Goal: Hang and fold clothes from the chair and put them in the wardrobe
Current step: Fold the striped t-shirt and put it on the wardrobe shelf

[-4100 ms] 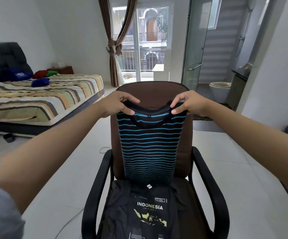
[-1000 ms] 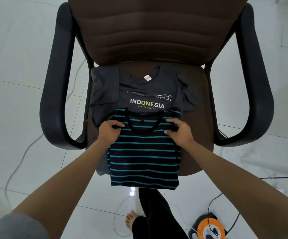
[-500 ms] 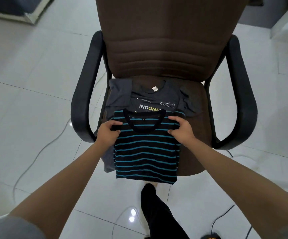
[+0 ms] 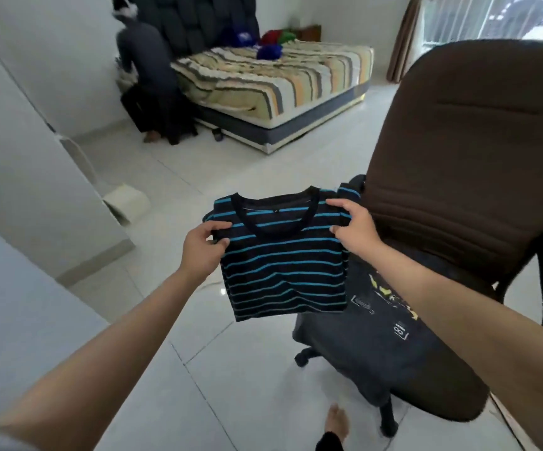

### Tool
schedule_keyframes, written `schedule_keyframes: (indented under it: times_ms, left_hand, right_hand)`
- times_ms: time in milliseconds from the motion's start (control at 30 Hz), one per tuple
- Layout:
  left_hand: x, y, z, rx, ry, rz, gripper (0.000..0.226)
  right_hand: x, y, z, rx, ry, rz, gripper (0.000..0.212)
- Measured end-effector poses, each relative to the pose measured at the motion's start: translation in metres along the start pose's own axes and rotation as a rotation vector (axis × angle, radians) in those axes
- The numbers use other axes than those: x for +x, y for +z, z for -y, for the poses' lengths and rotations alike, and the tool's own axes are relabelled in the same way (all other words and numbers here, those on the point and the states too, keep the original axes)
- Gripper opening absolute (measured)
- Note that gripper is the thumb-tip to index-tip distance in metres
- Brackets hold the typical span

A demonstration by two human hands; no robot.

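So both hands, left hand point(image 4: 202, 249) and right hand point(image 4: 356, 227), grip the folded striped shirt point(image 4: 283, 265); the dark tee's point(image 4: 390, 346) print is unreadable.

Bedroom in a private home. Low bed point(image 4: 273, 79) against the far wall, striped cover in yellow, grey and white, dark tufted headboard point(image 4: 205, 24) behind it. Blue, red and green cushions point(image 4: 268, 43) piled near the head end. Small wooden bedside table point(image 4: 309, 30) in the corner. Brown curtain point(image 4: 405, 37) beside a bright glazed door at upper right. Glossy white floor tiles point(image 4: 231, 369) throughout, plain white walls. Brown padded office chair point(image 4: 472, 151) with black armrests, a dark printed T-shirt point(image 4: 390, 346) spread over its seat. White cabinet panels point(image 4: 19, 164) at left. Another person point(image 4: 148, 76) in dark clothes bends by the bed.
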State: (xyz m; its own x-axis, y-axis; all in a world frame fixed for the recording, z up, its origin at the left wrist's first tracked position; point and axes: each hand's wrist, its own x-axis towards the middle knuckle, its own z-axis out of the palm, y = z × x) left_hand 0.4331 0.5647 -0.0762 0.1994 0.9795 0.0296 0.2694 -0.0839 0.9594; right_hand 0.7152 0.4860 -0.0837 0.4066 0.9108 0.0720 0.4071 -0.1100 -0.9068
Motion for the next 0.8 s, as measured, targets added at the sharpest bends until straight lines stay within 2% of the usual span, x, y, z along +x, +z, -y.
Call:
schedule_keyframes:
  times_ms: [200,400,600,800]
  left_hand:
    - [-0.033,-0.171,-0.053,-0.016,0.108,-0.330,0.028]
    - [-0.077,-0.305,-0.075,-0.051,0.125,-0.584,0.037]
    - [-0.114,-0.393,-0.079,0.062,0.088,-0.854,0.040]
    - [-0.161,-0.433,-0.077,0.178,0.037,-1.118,0.046]
  right_hand:
    - [0.020,0.099,0.159,0.023,-0.347,0.139,0.052]
    - [0.030,0.208,0.277,0.198,-0.517,0.346,0.050]
    - [0.042,0.312,0.355,0.324,-0.654,0.635,0.050]
    - [0.037,0.405,0.417,0.381,-0.807,0.910,0.050]
